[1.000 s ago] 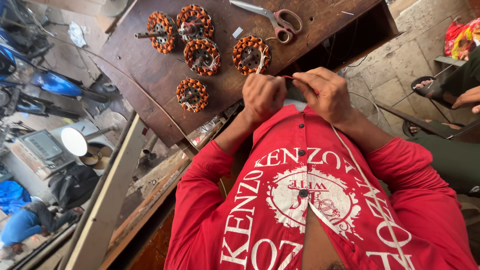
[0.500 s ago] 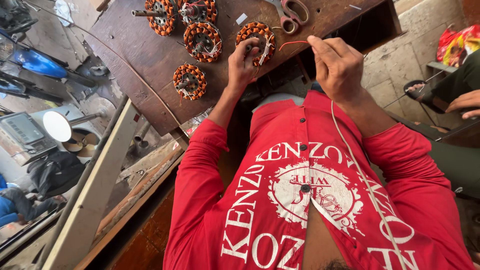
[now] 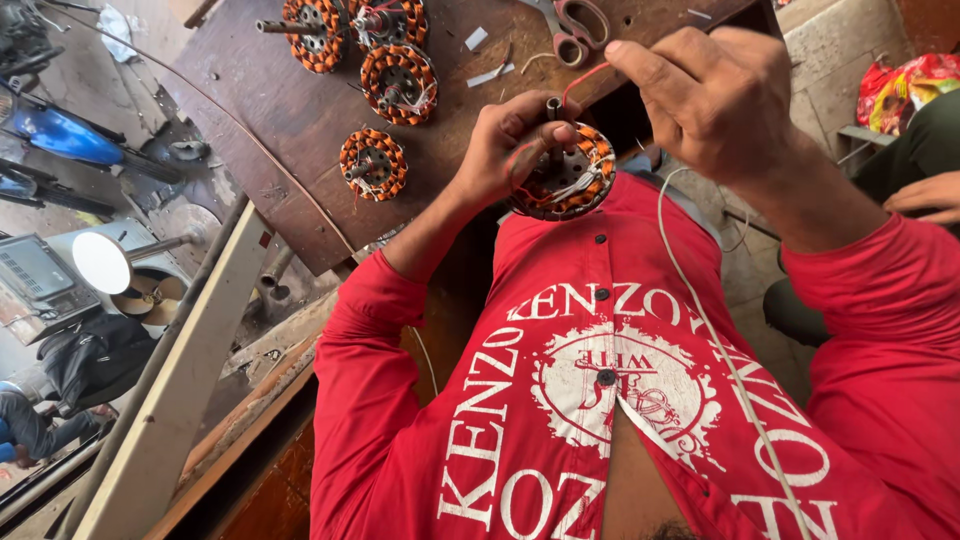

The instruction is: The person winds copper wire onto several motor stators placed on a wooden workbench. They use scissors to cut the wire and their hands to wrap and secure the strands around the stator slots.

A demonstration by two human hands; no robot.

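Note:
My left hand [image 3: 510, 140] grips a round copper-wound fan stator [image 3: 575, 185] and holds it up against my red shirt. My right hand [image 3: 710, 95] is above and to the right of it, thumb and fingers pinched on a thin red wire [image 3: 585, 82] that leads down to the stator. A white cord [image 3: 720, 350] trails from below my right hand down across the shirt. Part of the stator is hidden behind my left fingers.
Three more wound stators [image 3: 372, 165] [image 3: 398, 80] [image 3: 315, 30] lie on the dark wooden board [image 3: 300, 110], with scissors [image 3: 570, 25] at its top edge. Another person's hand [image 3: 925, 195] shows at the right. A blue motorbike [image 3: 60, 135] and a round mirror [image 3: 100, 262] are at the left.
My left hand has lifted the stator off the board and brought it toward my chest. My right hand has risen and pulled the red wire taut.

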